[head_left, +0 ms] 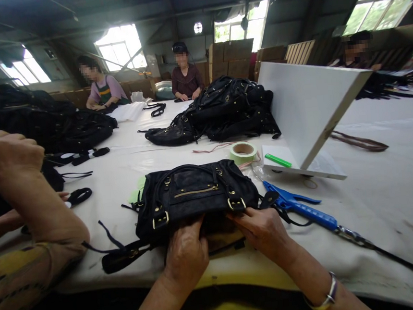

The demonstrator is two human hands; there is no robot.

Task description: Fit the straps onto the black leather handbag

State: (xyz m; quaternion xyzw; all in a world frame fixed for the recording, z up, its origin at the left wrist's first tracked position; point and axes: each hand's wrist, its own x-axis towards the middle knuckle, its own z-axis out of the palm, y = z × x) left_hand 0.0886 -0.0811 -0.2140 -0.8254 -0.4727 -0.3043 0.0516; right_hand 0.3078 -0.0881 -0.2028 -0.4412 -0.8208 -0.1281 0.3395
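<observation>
The black handbag [195, 194] looks like soft, matt suede-like material, with shiny gold-coloured metal buckles and a metal zip. The tabletop [376, 198] is covered in smooth white cloth, faintly stained, and on it lie a glossy blue plastic tool [305, 209] with a metal tip and a pale green roll of tape [243, 152]. The leaning white board [307, 107] is smooth and matt, with a raw wood-coloured edge.

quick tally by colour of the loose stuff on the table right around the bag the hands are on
Black: 1, the handbag that the left hand and the right hand both grip at its near edge
Blue: 1, the blue-handled tool right of the bag
Green: 2, the tape roll and the green marker on the white board
Total: 4
</observation>
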